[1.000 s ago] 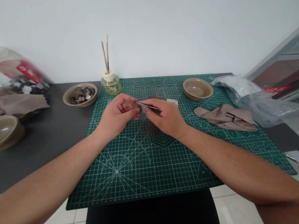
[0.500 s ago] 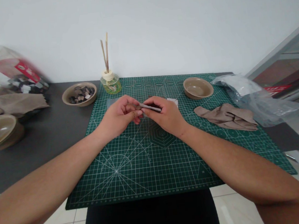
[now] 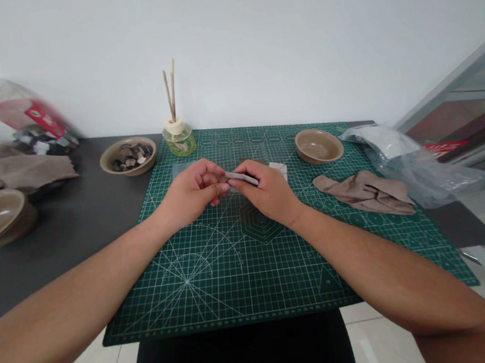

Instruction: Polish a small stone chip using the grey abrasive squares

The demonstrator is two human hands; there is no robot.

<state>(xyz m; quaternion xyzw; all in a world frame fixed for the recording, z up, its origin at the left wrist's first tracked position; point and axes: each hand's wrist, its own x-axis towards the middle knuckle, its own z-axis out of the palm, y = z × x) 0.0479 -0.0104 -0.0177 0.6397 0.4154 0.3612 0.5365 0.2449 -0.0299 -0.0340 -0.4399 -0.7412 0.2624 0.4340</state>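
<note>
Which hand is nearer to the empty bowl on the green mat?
The right hand is nearer: the empty bowl sits just beyond it to the right. The left hand is farther off, across the mat.

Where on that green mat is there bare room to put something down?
The near half of the green mat, between the forearms and toward its front edge, is bare. The far side is crowded: both hands, the diffuser, empty bowl and brown cloth.
</note>
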